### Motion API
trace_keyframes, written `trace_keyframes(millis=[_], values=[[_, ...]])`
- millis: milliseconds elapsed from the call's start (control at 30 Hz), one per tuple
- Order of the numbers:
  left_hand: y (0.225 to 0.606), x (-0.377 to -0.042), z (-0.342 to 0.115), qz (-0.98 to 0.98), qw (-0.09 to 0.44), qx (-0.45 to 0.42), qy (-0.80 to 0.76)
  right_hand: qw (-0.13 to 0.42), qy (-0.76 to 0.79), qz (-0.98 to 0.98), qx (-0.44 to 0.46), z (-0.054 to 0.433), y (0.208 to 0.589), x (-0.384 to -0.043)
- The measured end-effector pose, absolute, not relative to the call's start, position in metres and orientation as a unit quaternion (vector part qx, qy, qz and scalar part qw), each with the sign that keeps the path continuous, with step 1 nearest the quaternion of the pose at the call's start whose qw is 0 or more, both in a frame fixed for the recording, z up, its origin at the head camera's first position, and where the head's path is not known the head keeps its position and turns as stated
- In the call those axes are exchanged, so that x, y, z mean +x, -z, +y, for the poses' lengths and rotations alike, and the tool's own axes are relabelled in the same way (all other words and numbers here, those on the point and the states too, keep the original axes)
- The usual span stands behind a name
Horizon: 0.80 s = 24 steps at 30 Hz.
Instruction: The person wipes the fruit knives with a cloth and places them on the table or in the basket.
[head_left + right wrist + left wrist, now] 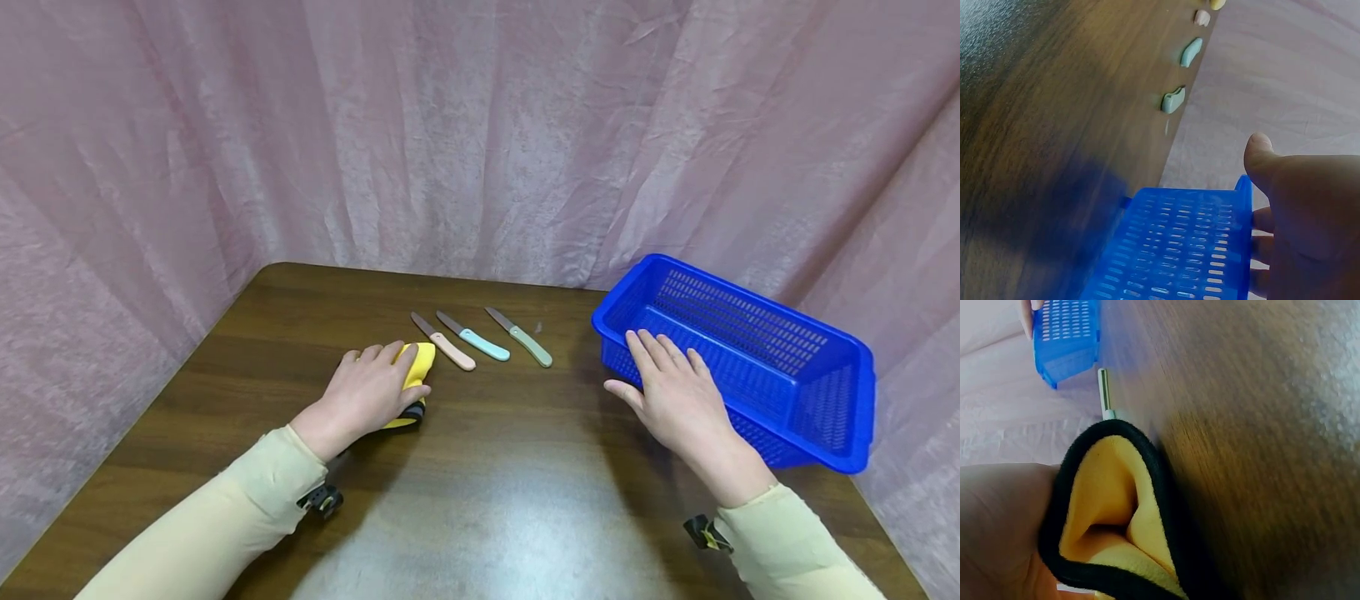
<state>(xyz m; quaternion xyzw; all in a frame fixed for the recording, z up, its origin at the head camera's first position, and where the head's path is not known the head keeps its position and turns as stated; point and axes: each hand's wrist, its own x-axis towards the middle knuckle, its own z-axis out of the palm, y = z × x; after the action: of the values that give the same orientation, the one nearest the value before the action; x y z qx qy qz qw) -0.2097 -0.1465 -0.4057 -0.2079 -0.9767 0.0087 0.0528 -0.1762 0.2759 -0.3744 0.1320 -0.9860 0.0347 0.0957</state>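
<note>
Your left hand [371, 392] lies over the yellow cloth [417, 371] left of centre in the head view, fingers [390, 354] curled down round its folded bulk, thumb against the black-edged hem; the left wrist view shows that hem [1147, 469] gaping open at the fold. Keep the fold gathered under your palm so the loose layer does not drag, and close your grip round both layers rather than the top one alone. Your right hand [675, 396] sits at the near wall of the blue basket [825, 417] at the right of the frame, fingers straight and a little apart, laid over the rim with the thumb outside (the right wrist view shows the thumb [1260, 156] just past the basket's corner [1244, 187]). Steady the basket with a flat press there; it looks light and would likely slide on the polished wood if shoved. Just right of the cloth, three small knives lie side by side: a pink-handled knife [447, 343], a blue-handled knife [476, 337] and a green-handled knife [522, 337], blades pointing to the upper left, so approach them from the handle end. The surface [480, 500] is dark wood with a glossy sheen near the bottom of the frame, and a creased pink curtain [450, 125] closes in behind and at both sides.
</note>
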Motion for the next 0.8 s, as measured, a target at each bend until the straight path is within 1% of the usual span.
trace_keyframes(millis=[233,533,800], values=[[0.4094,-0.2134,-0.1475,-0.977,0.046,-0.208,-0.013,0.093,-0.051,-0.986,0.129,0.2772,0.3791,-0.1798],[0.4087,-0.2156,-0.1489,-0.978,0.027,-0.204,-0.018,0.112,-0.088,-0.98,0.141,0.2792,0.383,-0.1828],[0.4084,-0.2159,-0.1491,-0.979,0.007,-0.203,-0.015,0.107,-0.101,-0.978,0.149,0.2842,0.3847,-0.185]])
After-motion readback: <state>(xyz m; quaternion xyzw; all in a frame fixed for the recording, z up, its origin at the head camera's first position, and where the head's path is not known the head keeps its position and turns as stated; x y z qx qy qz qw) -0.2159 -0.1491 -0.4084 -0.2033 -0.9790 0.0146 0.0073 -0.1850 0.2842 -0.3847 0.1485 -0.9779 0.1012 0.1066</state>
